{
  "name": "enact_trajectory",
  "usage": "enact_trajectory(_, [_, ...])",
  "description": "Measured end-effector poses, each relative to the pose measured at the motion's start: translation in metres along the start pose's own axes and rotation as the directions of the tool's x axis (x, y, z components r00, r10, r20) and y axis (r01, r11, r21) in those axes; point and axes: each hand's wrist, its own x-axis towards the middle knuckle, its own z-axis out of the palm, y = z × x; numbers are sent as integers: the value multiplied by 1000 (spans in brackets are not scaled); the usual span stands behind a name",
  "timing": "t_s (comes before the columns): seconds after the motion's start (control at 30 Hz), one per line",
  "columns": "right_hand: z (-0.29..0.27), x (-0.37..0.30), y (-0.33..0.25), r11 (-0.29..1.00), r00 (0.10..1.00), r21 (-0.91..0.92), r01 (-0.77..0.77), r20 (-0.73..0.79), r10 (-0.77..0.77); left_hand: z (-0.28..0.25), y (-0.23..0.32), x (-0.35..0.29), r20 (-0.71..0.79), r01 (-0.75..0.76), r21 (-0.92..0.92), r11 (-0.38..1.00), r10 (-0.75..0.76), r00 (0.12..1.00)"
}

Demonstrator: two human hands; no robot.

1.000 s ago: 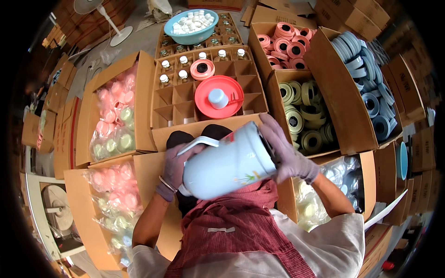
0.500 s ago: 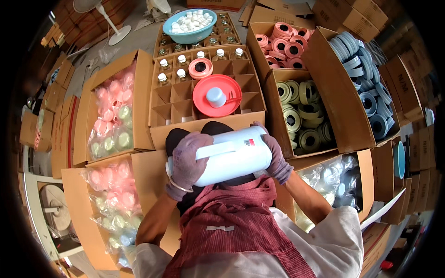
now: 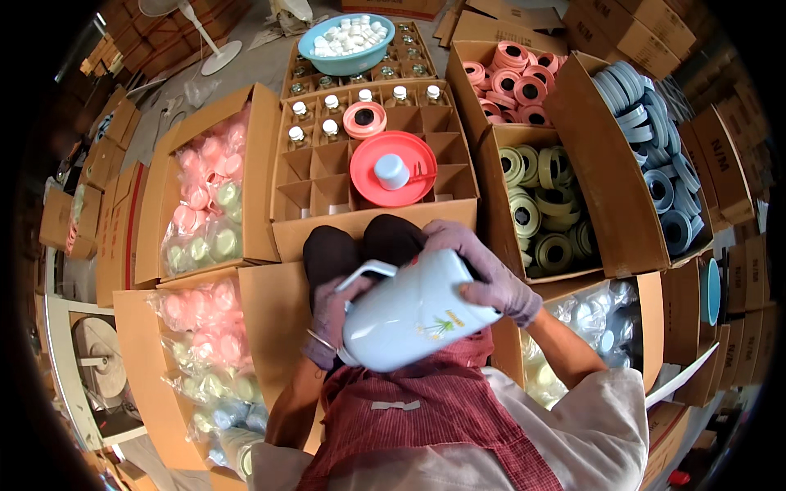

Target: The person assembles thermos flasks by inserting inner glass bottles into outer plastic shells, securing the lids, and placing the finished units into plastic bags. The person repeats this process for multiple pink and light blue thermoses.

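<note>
I hold a pale blue plastic flask body (image 3: 413, 315) with a white handle and a small flower print, tilted on its side over my lap. My left hand (image 3: 332, 315), gloved, supports its handle end. My right hand (image 3: 483, 270), also gloved, grips its upper right end. Just beyond my knees stands a divided cardboard box (image 3: 372, 217); a red round lid (image 3: 393, 168) with a pale blue cap lies across its cells, and a smaller pink ring (image 3: 364, 119) sits behind it.
Boxes ring me: pink and green parts in plastic bags (image 3: 205, 204) at left, olive rings (image 3: 544, 204) and pink rings (image 3: 512, 78) at right, blue rings (image 3: 651, 155) far right. A blue bowl of white caps (image 3: 352, 39) stands at the back.
The flask has been turned in my hands: its handle now points up and left again, and the flower print faces me. Both hands shifted their grip around it.
</note>
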Motion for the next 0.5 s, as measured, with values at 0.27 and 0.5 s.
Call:
enact_trajectory(0.27, [-12, 46, 25, 835, 900, 348, -426, 74, 429, 19, -10, -17, -243, 6, -166, 986, -47, 969])
enact_trajectory(0.5, [27, 62, 24, 972, 983, -209, -106, 124, 134, -38, 21, -6, 329, 106, 271, 957, -196, 924])
